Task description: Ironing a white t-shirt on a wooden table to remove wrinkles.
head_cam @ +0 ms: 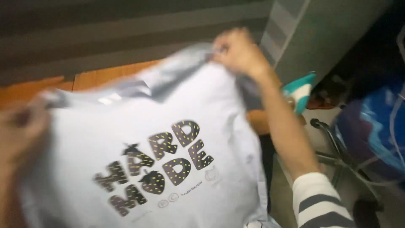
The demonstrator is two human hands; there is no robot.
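Two hands on a pale blue t-shirt (139, 169) spread over the wooden worktop (105, 78). Right hand (239, 52) fingers clamped on its top edge; left hand (19, 131) at the left edge, too blurred to tell the grip.

Pale blue shirt (139, 126), dark yellow-dotted lettering; striped sleeve (322, 204).

I count one pale printed T-shirt (168, 139). My two hands grip it: left hand (21, 126), right hand (238, 50)
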